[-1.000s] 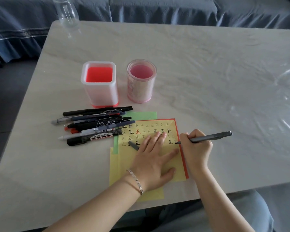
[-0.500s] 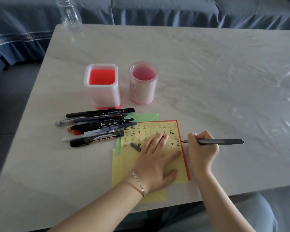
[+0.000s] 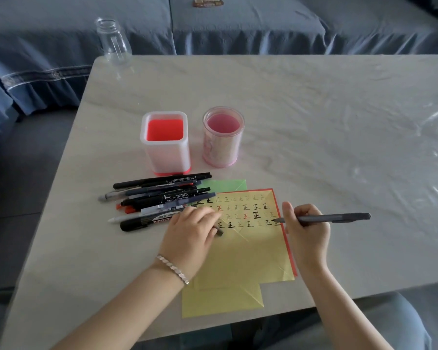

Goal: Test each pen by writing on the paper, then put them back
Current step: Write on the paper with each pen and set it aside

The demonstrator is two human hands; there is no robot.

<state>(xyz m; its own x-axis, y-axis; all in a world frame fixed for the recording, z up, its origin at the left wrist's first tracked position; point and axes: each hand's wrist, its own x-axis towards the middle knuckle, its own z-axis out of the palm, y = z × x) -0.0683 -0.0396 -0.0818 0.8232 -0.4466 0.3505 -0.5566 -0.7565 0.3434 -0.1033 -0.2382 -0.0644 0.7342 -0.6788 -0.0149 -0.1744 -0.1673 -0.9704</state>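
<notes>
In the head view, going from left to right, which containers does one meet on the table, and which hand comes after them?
Clear bottle → square white holder with red inside → round pink holder → right hand, gripping the grey pen.

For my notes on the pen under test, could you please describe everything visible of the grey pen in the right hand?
The grey pen is slim, dark, matte, plastic-looking and uncapped. The right hand grips its front part; its rear juts right over the table. Its tip points left, at the yellow paper's right edge beside the last character.
</notes>
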